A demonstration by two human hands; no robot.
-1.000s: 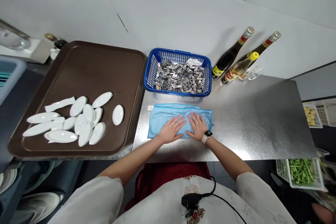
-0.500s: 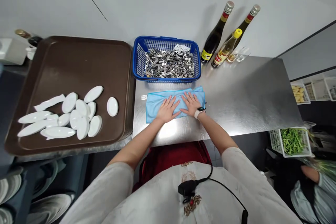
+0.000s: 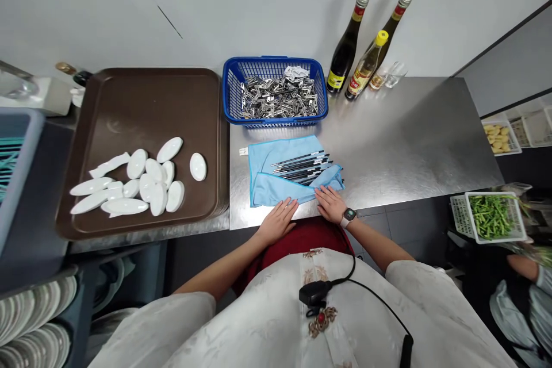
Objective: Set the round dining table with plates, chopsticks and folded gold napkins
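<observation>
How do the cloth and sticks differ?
Colour: the cloth is light blue, the sticks mostly dark. Shape: the cloth is a wide sheet, the sticks thin and straight. Pose: the cloth is partly folded, the sticks bundled on it. Both lie in front of the blue basket.

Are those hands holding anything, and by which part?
A firm hold can't be told: the left hand and right hand lie at the near edge of the blue cloth.

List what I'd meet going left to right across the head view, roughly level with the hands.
Grey-blue bin → brown tray → left hand → right hand → wristwatch → white basket of green vegetables.
</observation>
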